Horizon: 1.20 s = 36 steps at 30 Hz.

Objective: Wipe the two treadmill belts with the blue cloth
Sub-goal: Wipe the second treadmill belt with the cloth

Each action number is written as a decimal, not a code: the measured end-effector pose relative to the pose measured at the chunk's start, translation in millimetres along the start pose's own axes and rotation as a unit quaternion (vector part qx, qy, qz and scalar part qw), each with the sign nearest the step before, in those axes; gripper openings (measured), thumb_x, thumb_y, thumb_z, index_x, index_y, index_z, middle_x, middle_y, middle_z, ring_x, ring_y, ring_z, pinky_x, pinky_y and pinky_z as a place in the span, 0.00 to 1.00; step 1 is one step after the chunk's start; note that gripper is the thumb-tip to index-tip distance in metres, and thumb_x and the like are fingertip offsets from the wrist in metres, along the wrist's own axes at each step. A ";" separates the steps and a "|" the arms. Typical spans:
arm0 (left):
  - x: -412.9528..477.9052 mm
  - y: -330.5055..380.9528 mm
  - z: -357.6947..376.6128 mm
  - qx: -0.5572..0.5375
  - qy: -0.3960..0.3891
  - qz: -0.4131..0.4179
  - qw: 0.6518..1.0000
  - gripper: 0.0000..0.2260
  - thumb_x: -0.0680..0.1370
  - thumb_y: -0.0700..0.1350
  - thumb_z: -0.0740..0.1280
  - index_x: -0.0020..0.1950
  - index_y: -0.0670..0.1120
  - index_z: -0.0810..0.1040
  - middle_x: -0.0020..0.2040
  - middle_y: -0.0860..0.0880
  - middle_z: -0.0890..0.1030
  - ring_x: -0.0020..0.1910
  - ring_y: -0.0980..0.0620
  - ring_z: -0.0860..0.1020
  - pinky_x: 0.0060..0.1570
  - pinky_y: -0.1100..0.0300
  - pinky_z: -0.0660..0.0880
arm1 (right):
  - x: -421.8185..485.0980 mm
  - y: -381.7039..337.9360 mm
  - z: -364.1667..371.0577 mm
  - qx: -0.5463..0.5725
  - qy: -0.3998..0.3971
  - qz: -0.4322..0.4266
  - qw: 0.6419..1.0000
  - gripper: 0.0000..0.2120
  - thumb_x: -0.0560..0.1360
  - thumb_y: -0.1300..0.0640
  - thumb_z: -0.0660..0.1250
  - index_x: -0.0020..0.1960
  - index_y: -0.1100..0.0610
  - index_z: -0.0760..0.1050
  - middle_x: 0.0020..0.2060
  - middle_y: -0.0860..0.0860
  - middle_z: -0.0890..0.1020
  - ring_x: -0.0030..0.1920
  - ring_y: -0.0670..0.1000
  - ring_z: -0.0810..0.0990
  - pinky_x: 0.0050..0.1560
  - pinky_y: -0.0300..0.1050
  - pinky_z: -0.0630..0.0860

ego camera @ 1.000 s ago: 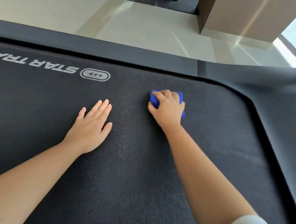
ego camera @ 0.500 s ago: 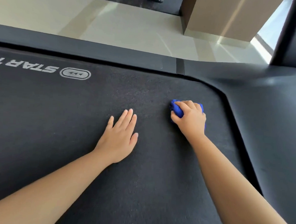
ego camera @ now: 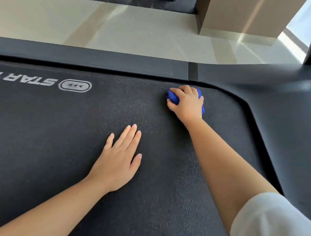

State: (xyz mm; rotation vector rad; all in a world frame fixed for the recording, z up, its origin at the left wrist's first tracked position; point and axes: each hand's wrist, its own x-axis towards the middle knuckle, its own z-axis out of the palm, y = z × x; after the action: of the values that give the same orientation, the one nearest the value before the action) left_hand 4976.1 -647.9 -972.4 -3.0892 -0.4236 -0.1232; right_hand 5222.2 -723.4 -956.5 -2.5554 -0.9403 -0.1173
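Note:
A dark grey treadmill belt (ego camera: 66,136) fills most of the view, with white lettering and an arrow logo (ego camera: 74,85) at its far left. My right hand (ego camera: 187,104) grips a bunched blue cloth (ego camera: 173,98) and presses it on the belt close to the far side rail. Most of the cloth is hidden under the fingers. My left hand (ego camera: 119,160) lies flat on the belt, fingers straight, nearer to me and left of the cloth.
A dark side rail (ego camera: 100,61) runs along the belt's far edge and curves into the grey motor cover (ego camera: 283,108) at the right. Beyond lies a pale tiled floor (ego camera: 128,26) and a beige pillar (ego camera: 243,16).
My right hand has slid the cloth away from me toward the far rail. My left hand stays flat on the belt.

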 end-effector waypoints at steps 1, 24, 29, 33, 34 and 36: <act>-0.3 -0.7 0.0 0.000 0.000 0.001 1.000 0.26 0.78 0.53 0.50 0.70 0.40 0.68 0.72 0.44 0.67 0.71 0.49 0.61 0.61 0.44 0.65 | 2.9 3.8 -0.7 0.013 -0.003 -0.017 1.000 0.19 0.75 0.47 0.65 0.65 0.47 0.73 0.61 0.49 0.72 0.65 0.53 0.65 0.64 0.55 0.58; 1.0 -2.5 1.7 0.008 -0.004 0.000 1.000 0.26 0.79 0.54 0.47 0.71 0.41 0.65 0.73 0.45 0.64 0.72 0.50 0.58 0.62 0.43 0.64 | -6.4 11.1 -10.5 -0.044 -0.018 -0.026 0.999 0.20 0.75 0.45 0.63 0.66 0.47 0.71 0.61 0.49 0.72 0.66 0.54 0.64 0.62 0.53 0.62; 1.6 0.7 -1.6 -0.011 -0.013 -0.007 1.000 0.26 0.78 0.53 0.49 0.71 0.40 0.66 0.73 0.44 0.64 0.72 0.50 0.57 0.63 0.43 0.63 | -32.8 111.0 -56.0 -0.041 0.046 0.090 0.994 0.19 0.75 0.48 0.64 0.64 0.51 0.74 0.61 0.51 0.74 0.65 0.55 0.66 0.61 0.52 0.63; 0.7 3.5 -5.8 -0.034 -0.028 -0.013 0.999 0.30 0.77 0.55 0.42 0.74 0.41 0.60 0.76 0.46 0.57 0.74 0.51 0.53 0.68 0.44 0.57 | -43.9 98.9 -48.2 -0.054 0.066 0.135 0.987 0.19 0.75 0.49 0.64 0.64 0.51 0.74 0.61 0.52 0.74 0.66 0.55 0.65 0.60 0.54 0.61; 0.9 4.2 -5.9 -0.045 -0.034 -0.015 0.998 0.32 0.76 0.56 0.39 0.75 0.42 0.56 0.76 0.47 0.53 0.75 0.52 0.49 0.69 0.45 0.53 | -46.4 87.2 -44.3 -0.055 0.068 0.148 0.985 0.19 0.75 0.49 0.64 0.65 0.51 0.73 0.61 0.51 0.73 0.66 0.55 0.65 0.60 0.54 0.61; 1.5 5.1 -6.3 -0.057 -0.046 -0.021 0.997 0.34 0.73 0.58 0.35 0.76 0.44 0.51 0.77 0.49 0.48 0.75 0.53 0.45 0.71 0.47 0.48 | -54.7 55.2 -33.5 -0.055 0.063 0.140 0.987 0.19 0.75 0.48 0.64 0.64 0.51 0.74 0.61 0.52 0.73 0.65 0.55 0.65 0.59 0.53 0.61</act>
State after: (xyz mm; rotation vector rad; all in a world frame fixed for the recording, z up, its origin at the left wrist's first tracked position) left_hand 4978.5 -652.6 -966.0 -3.2090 -0.5013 -0.0066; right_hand 5217.4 -807.9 -957.2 -2.7146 -0.5338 -0.2519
